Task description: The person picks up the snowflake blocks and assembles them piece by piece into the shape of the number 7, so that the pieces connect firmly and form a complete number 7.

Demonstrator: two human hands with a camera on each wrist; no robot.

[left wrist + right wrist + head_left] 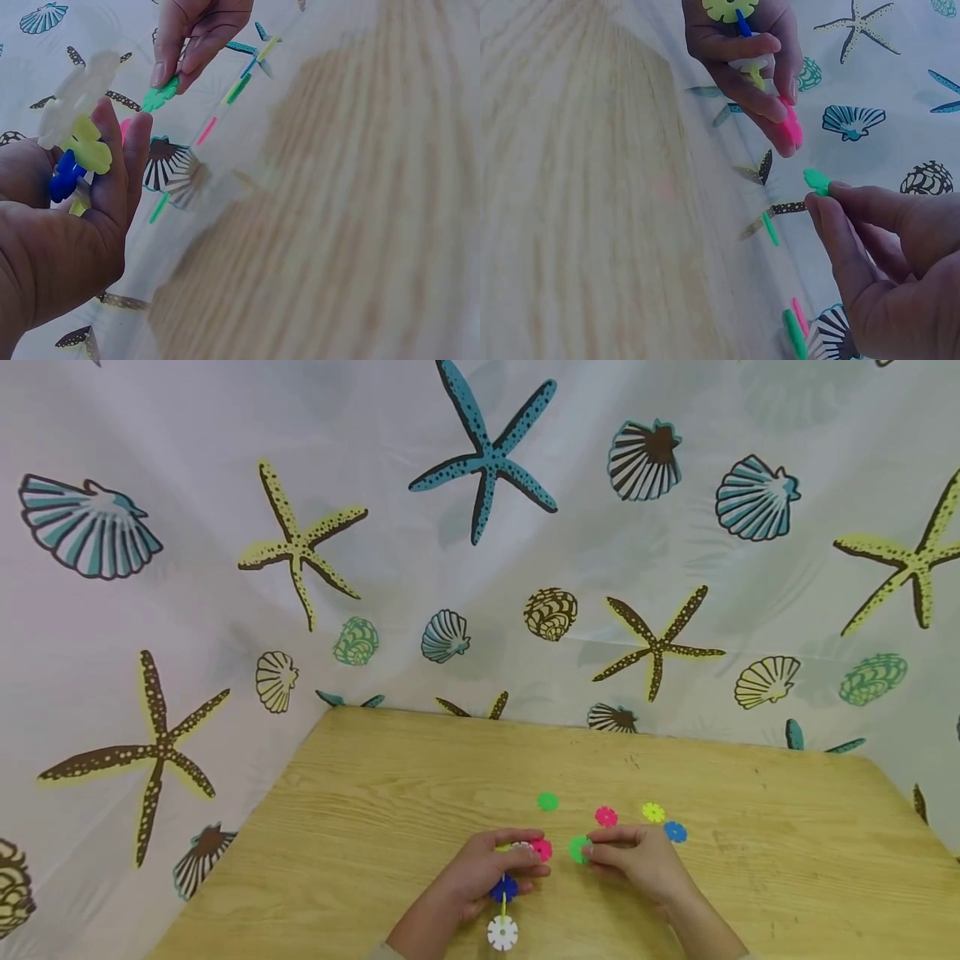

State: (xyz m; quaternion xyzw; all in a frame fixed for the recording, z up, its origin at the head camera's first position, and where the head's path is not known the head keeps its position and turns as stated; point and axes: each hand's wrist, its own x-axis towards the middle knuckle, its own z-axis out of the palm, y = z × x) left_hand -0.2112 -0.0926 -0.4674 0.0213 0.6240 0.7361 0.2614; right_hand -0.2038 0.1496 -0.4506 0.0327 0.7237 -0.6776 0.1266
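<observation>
My left hand (472, 868) grips a chain of notched plastic discs slotted into one another. A pink disc (543, 850) sticks out past its fingertips, toward the other hand. Lower in the chain a dark blue disc (504, 888) shows under the palm, and a white disc (502, 933) hangs at the near end. Yellow discs (91, 146) sit between these, partly covered by the fingers. Between thumb and fingertips my right hand (647, 864) pinches a single green disc (817, 181). A small gap separates this green disc from the pink one.
Loose discs lie flat on the wooden table (375, 793) beyond the hands: green (548, 802), pink (606, 816), yellow (653, 812) and blue (676, 832). A curtain (405, 568) printed with starfish and shells closes off the table's back and sides.
</observation>
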